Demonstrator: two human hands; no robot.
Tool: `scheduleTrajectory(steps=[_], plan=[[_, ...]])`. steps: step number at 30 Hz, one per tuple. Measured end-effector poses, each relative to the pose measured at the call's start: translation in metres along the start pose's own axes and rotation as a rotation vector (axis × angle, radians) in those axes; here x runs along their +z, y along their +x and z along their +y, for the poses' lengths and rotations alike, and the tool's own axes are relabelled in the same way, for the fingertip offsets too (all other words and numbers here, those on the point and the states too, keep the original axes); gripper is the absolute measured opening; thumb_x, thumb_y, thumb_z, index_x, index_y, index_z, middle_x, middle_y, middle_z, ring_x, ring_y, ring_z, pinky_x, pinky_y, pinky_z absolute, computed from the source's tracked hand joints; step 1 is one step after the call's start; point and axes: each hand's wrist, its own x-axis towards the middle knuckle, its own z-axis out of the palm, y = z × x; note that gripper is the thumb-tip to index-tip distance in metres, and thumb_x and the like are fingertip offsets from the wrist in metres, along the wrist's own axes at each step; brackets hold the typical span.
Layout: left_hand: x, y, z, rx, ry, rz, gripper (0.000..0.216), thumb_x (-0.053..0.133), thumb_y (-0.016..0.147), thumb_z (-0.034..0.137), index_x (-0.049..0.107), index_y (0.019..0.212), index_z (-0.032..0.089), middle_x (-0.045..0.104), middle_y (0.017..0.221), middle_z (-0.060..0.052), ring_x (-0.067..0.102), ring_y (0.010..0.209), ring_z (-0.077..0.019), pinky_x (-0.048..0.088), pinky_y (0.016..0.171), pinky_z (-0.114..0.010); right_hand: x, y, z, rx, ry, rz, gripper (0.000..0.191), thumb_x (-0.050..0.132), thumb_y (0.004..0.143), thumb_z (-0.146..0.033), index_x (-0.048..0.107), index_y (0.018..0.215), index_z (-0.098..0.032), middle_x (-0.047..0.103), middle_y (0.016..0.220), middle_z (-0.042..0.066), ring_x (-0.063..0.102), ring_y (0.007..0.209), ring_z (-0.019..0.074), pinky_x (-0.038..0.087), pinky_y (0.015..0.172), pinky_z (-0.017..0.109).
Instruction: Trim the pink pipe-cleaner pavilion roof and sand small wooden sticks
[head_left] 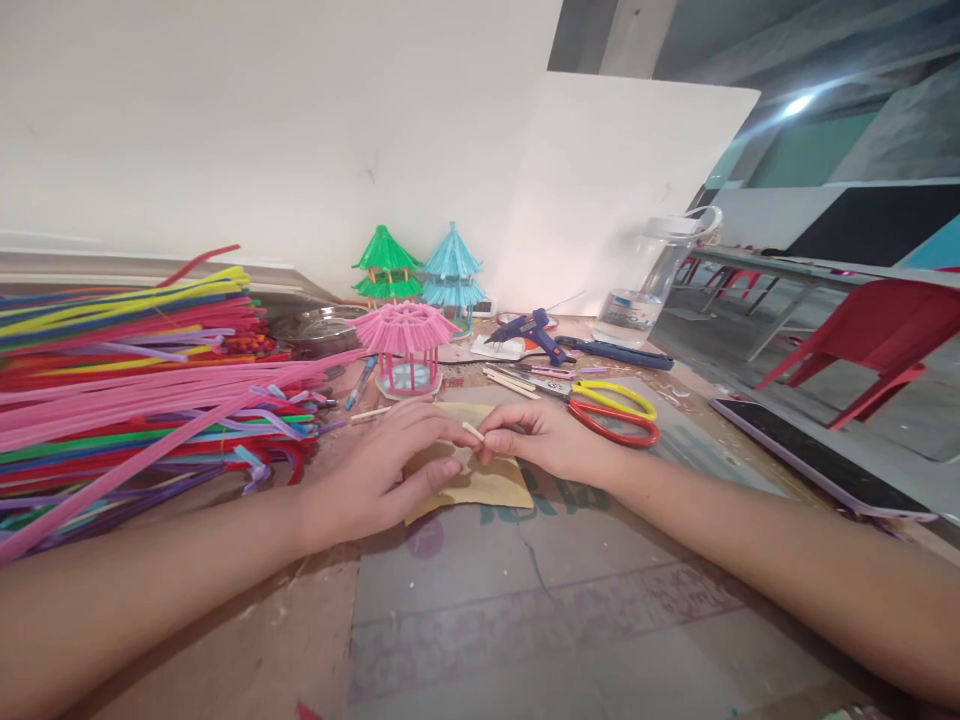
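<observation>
Between the thumb and fingers of my right hand [544, 437] is a short pale wooden stick [473, 432]. The fingers of my left hand [390, 455] reach over a yellow sheet [491, 485] of paper or sandpaper, the thumb well apart from them. Its fingertips come close to the stick; whether they touch it I cannot tell. Just behind my left hand stands a small pink pavilion model [407, 340] with a fringed roof and thin posts. Red-and-yellow-handled scissors [619, 410] lie behind my right hand, beside several loose wooden sticks [512, 381].
Bundles of coloured pipe cleaners [150, 390] fill the left side. Green [386, 265] and blue [452, 270] tiered models stand at the back. A blue glue gun [532, 335], a water bottle [637, 285] and a phone [817, 455] are to the right. A grey plastic sheet [555, 610] covers the front.
</observation>
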Motion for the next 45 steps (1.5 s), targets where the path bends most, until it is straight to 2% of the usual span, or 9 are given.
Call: scheduleTrajectory(steps=[12,19,26,29,34,36,38,42,45], plan=[[0.001,-0.001,-0.002,-0.007,0.052,0.012,0.025,0.046,0.099,0.031,0.055,0.121,0.023,0.064,0.119,-0.007,0.057,0.114,-0.0231,0.042,0.098,-0.039,0.001,-0.001,-0.001,-0.002,0.02,-0.044,0.031,0.068,0.08,-0.052,0.072,0.077,-0.021,0.07,0.073,0.001,0.066,0.075,0.0162,0.051,0.077,0.029],[0.001,-0.001,-0.002,-0.023,0.095,-0.017,0.032,0.045,0.099,0.033,0.053,0.129,0.025,0.062,0.126,-0.009,0.054,0.119,-0.0255,0.042,0.1,-0.042,0.0,0.0,0.005,-0.004,-0.042,-0.018,0.028,0.068,0.08,-0.05,0.074,0.08,-0.022,0.074,0.087,0.003,0.069,0.085,0.0207,0.052,0.081,0.034],[0.002,0.0,-0.003,-0.02,0.086,0.0,0.029,0.045,0.099,0.033,0.053,0.125,0.024,0.063,0.12,-0.008,0.057,0.111,-0.0244,0.045,0.096,-0.04,0.0,0.0,0.005,-0.013,-0.069,-0.017,0.029,0.066,0.081,-0.049,0.072,0.081,-0.02,0.072,0.082,0.002,0.066,0.083,0.0195,0.05,0.078,0.032],[0.005,0.0,-0.007,-0.058,0.126,0.03,0.025,0.044,0.098,0.031,0.056,0.119,0.023,0.064,0.113,-0.008,0.057,0.108,-0.024,0.045,0.094,-0.041,0.0,-0.001,0.003,-0.021,-0.086,0.051,0.027,0.061,0.084,-0.046,0.069,0.079,-0.02,0.069,0.079,0.002,0.063,0.077,0.0177,0.049,0.076,0.03],[0.005,0.0,-0.027,-0.173,0.358,0.016,0.021,0.042,0.094,0.019,0.06,0.104,0.018,0.064,0.107,-0.01,0.058,0.105,-0.0274,0.046,0.092,-0.047,-0.008,0.002,0.01,-0.036,-0.413,0.303,0.017,0.054,0.087,-0.032,0.061,0.079,-0.02,0.065,0.076,0.002,0.06,0.076,0.0194,0.046,0.073,0.032],[0.004,0.0,-0.037,-0.217,0.459,-0.029,0.021,0.041,0.094,0.018,0.061,0.102,0.018,0.064,0.104,-0.01,0.059,0.103,-0.0286,0.047,0.089,-0.048,-0.014,0.005,0.018,-0.069,-0.573,0.352,0.009,0.054,0.085,-0.025,0.061,0.085,-0.02,0.066,0.082,0.004,0.059,0.082,0.0215,0.045,0.076,0.034],[0.002,-0.001,-0.045,-0.237,0.539,-0.073,0.022,0.04,0.094,0.016,0.061,0.102,0.017,0.063,0.104,-0.011,0.059,0.101,-0.0294,0.049,0.086,-0.047,-0.02,0.007,0.025,-0.102,-0.664,0.38,0.013,0.054,0.083,-0.02,0.06,0.095,-0.019,0.067,0.09,0.007,0.06,0.089,0.0242,0.046,0.082,0.038],[-0.003,-0.003,-0.047,-0.262,0.683,-0.154,0.035,0.039,0.085,0.0,0.059,0.111,0.014,0.061,0.112,-0.015,0.06,0.106,-0.0299,0.052,0.086,-0.045,-0.022,0.007,0.031,-0.208,-0.729,0.379,0.024,0.055,0.084,-0.018,0.059,0.108,-0.017,0.065,0.109,0.014,0.059,0.106,0.0284,0.046,0.092,0.045],[-0.009,-0.002,-0.038,-0.304,0.802,-0.207,0.046,0.037,0.081,-0.006,0.057,0.119,0.013,0.061,0.119,-0.016,0.055,0.12,-0.0325,0.054,0.088,-0.045,-0.016,0.003,0.022,-0.346,-0.776,0.268,0.024,0.05,0.091,-0.021,0.059,0.113,-0.017,0.065,0.116,0.015,0.057,0.112,0.0283,0.045,0.097,0.047]])
